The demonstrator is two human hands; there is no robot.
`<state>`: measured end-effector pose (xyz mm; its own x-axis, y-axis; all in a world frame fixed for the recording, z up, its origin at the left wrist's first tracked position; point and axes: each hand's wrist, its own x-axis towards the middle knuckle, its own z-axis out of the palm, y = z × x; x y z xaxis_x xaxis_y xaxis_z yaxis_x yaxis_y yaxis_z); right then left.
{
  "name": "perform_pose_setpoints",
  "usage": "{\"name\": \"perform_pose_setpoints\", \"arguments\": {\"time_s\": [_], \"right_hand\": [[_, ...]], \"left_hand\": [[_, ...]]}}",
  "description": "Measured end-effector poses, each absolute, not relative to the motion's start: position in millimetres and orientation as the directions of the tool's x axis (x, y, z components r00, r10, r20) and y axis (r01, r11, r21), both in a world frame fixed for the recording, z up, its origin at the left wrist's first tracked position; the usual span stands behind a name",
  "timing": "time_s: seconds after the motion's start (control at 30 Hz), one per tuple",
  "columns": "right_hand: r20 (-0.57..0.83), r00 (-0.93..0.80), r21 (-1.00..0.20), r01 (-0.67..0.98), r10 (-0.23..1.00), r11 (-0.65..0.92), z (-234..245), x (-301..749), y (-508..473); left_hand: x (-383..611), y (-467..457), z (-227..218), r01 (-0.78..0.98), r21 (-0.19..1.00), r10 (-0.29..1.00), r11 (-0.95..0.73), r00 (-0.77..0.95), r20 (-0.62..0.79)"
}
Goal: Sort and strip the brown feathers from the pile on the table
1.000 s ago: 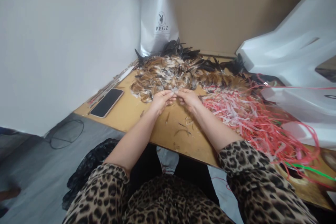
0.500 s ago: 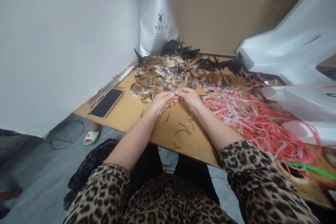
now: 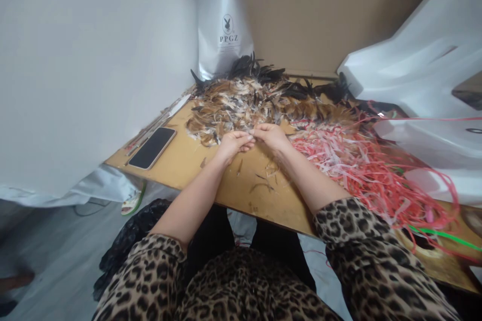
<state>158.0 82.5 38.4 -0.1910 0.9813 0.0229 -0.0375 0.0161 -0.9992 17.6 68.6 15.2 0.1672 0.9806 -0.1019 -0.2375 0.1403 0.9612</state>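
Note:
My left hand (image 3: 233,143) and my right hand (image 3: 270,136) meet fingertip to fingertip at the near edge of a heap of brown, white and black feathers (image 3: 248,100). Both hands are pinched closed on something small and pale between them, most likely a feather; I cannot make it out. They hover just over the yellow-brown wooden table (image 3: 196,163). A few loose feathers (image 3: 263,180) lie on the board below my wrists.
A tangle of red, pink and white strips (image 3: 357,165) spreads to the right. A black phone (image 3: 152,147) lies at the table's left edge. A white PPGZ bag (image 3: 224,27) stands behind the feathers; white bags (image 3: 425,75) pile at right. A sandalled foot (image 3: 130,204) shows on the floor.
My hands stay pinched together at the heap's edge, barely shifted. On the floor at left, another person's sandalled foot appeared and white sheeting now covers the cable there.

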Motion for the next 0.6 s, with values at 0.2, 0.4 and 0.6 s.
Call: {"name": "perform_pose_setpoints", "arguments": {"time_s": [0.2, 0.4, 0.6], "right_hand": [[-0.022, -0.248, -1.000, 0.010, 0.969, -0.020, 39, 161, 84], [-0.014, -0.032, -1.000, 0.005, 0.999, -0.014, 40, 178, 101], [0.162, 0.102, -0.898, 0.427, 0.981, 0.104, 33, 211, 116]], "left_hand": [[16, 68, 17, -0.275, 0.941, 0.966, 0.197, 0.219, -0.138], [10, 74, 21, -0.485, 0.870, 0.994, 0.094, 0.001, -0.107], [0, 80, 24, -0.622, 0.782, 0.990, 0.047, -0.077, -0.120]]}}
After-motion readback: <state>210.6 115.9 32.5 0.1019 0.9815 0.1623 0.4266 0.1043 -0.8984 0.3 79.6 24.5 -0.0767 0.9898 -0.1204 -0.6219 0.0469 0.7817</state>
